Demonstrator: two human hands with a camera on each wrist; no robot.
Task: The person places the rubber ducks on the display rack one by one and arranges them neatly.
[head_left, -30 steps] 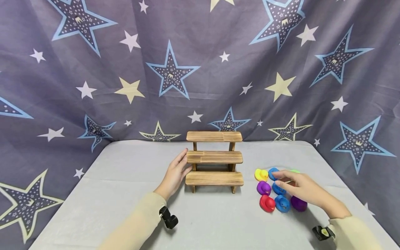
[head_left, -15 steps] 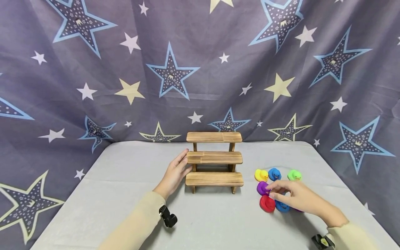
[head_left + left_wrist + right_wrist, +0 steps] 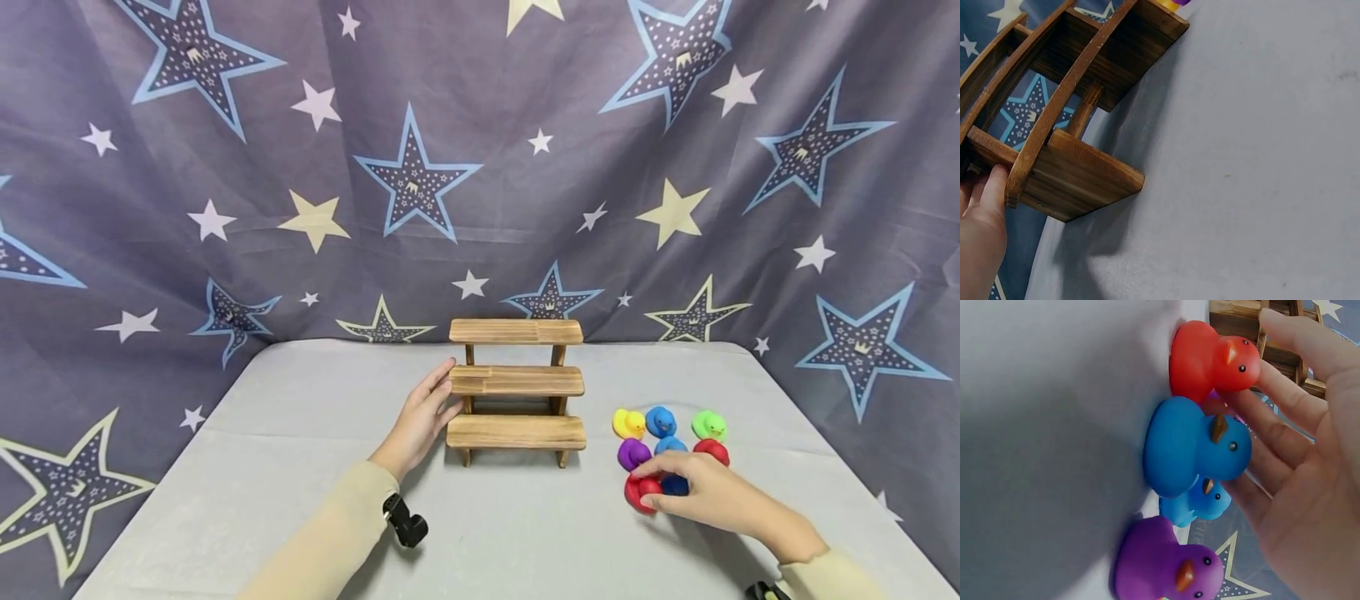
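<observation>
A small three-tier wooden display stand (image 3: pixel 517 382) stands upright near the middle of the table. My left hand (image 3: pixel 420 425) rests against its left side, fingers fairly straight along the end of the middle tier; the left wrist view shows fingertips at the wood (image 3: pixel 1079 181). Over the front of a group of rubber ducks, my right hand (image 3: pixel 705 492) reaches around a red duck (image 3: pixel 1200 362), fingers behind it and thumb apart from it. Beside that duck is a blue duck (image 3: pixel 1175 447), then a purple duck (image 3: pixel 1160 562), which the hand hides in the head view.
Behind the right hand sit a yellow duck (image 3: pixel 628 423), a green duck (image 3: pixel 709 425), another red duck (image 3: pixel 711 452), a second purple duck (image 3: pixel 633 454) and more blue ducks (image 3: pixel 662 422). A star-print curtain (image 3: pixel 480 167) hangs behind the grey-covered table (image 3: pixel 510 533).
My right hand has moved forward-left and toward me, from over the blue ducks to the front red duck. The back ducks have come into sight. My left hand stays at the stand.
</observation>
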